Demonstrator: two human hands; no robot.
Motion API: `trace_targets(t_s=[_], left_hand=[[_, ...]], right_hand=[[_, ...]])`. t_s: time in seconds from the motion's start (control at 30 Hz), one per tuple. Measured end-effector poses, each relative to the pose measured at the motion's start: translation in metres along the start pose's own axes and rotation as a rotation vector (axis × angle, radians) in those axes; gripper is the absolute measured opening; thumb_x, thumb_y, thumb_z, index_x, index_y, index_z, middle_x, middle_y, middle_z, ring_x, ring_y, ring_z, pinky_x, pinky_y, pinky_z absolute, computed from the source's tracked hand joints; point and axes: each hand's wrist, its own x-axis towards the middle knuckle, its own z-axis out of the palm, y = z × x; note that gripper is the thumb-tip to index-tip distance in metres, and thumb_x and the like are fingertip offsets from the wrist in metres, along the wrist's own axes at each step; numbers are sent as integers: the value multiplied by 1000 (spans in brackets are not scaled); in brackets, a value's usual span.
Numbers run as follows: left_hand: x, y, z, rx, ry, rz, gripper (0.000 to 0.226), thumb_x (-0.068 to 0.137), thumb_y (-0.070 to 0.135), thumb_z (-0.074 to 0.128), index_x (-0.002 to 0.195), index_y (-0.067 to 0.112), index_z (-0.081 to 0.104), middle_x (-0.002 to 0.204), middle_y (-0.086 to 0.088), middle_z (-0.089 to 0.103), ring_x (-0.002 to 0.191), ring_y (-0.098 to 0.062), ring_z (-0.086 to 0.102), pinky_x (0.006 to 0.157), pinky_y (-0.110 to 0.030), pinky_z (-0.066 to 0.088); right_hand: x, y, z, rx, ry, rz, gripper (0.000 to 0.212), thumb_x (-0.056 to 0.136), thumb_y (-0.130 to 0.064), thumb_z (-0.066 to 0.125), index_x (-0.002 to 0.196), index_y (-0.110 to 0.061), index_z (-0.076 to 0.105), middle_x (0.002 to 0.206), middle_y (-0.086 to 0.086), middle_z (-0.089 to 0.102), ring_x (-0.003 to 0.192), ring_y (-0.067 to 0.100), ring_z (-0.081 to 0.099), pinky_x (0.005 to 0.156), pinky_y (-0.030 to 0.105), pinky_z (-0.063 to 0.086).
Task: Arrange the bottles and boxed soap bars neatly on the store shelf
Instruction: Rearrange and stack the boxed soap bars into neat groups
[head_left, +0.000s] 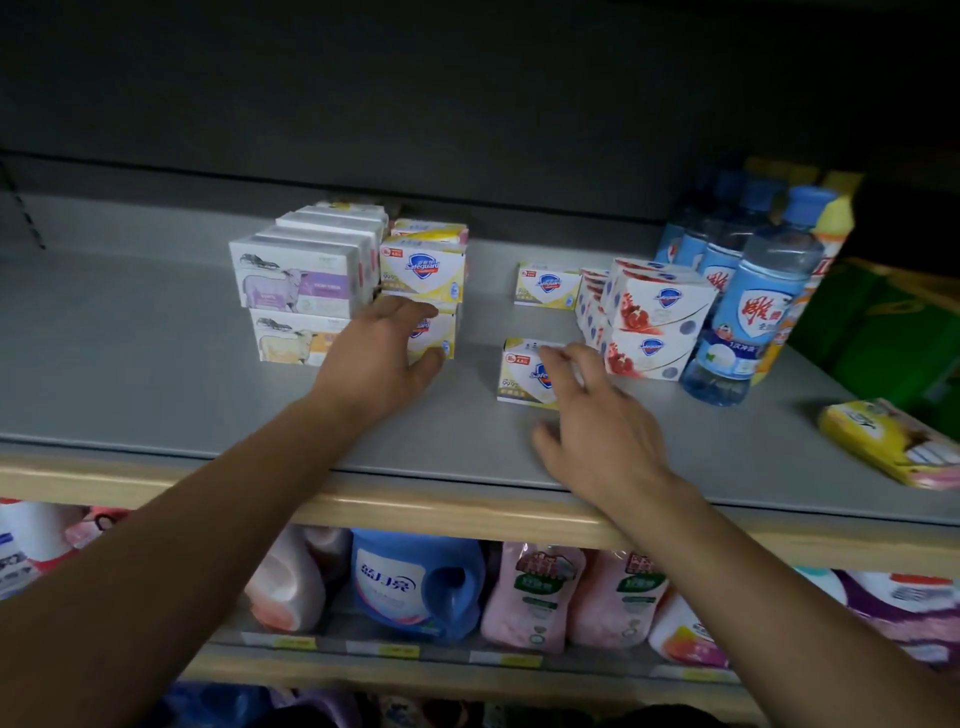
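Fingers (558, 358) of right hand (597, 436) touch yellow soap box (519, 371) | left hand (384, 353) on stack (431, 291)

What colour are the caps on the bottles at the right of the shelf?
Blue, seen best in the head view on the front bottle's cap.

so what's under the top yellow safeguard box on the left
Another yellow Safeguard box sits under the top box, forming a stack. The left hand covers most of its front, so the label is only partly readable.
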Motion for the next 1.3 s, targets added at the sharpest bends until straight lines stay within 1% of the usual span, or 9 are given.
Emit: trace_targets(t_s=[0.2,0.37,0.5,0.63,0.9,1.03,1.13,1.23,1.3], left_hand=[[19,-12,13,230,-97,89,60,82,38,58,132,5,56,131,-17,57,124,-37,49,107,-43,35],[16,-16,25,210,-103,112,63,81,41,59,132,4,54,133,-16,54,125,-38,46,108,-45,34],[17,-23,28,173,-82,123,62,79,38,59,132,6,56,132,-14,55,125,-36,47,108,-42,35],[20,-27,32,134,-64,120,61,76,35,59,130,8,57,130,-11,56,122,-35,48,105,-39,33],[25,-33,36,80,-29,116,56,77,38,57,127,12,60,126,-7,58,119,-33,50,102,-39,37],[25,-33,36,72,-30,92,58,77,39,55,128,13,59,128,-6,58,119,-32,49,102,-40,38],[24,-32,35,72,-33,86,58,77,40,55,128,13,59,128,-6,58,119,-32,48,102,-39,37],[24,-31,35,69,-30,89,57,77,39,55,127,13,59,127,-6,58,119,-33,49,102,-39,38],[24,-31,35,60,-28,82,57,78,39,55,127,13,59,127,-7,58,118,-33,49,102,-40,38]], right_hand=[[38,13,16,183,-67,21,78,86,-29,58,154,-20,20,153,-3,15,139,22,31,106,33,41],[91,24,42,112,-111,115,83,86,-37,60,155,-22,16,157,0,14,144,36,19,115,45,30],[136,28,59,-39,-86,176,82,88,-52,55,154,-24,15,157,3,18,141,40,17,117,50,18],[171,32,76,-158,-91,155,84,91,-54,47,155,-14,11,158,12,19,146,39,9,120,50,12],[201,42,88,-192,-126,182,84,94,-53,43,155,-8,5,159,14,13,148,40,4,122,48,8],[200,41,85,-239,-112,212,82,93,-54,42,153,-6,12,156,15,21,144,41,16,119,49,19],[202,42,80,-215,-131,253,82,93,-53,45,151,-4,15,153,17,25,142,42,19,116,51,24],[204,41,80,-105,-134,264,83,92,-53,47,154,-9,13,159,12,18,147,39,9,119,51,17],[203,44,83,-63,-100,194,80,93,-51,48,155,-14,14,161,9,16,149,37,7,120,51,13]])
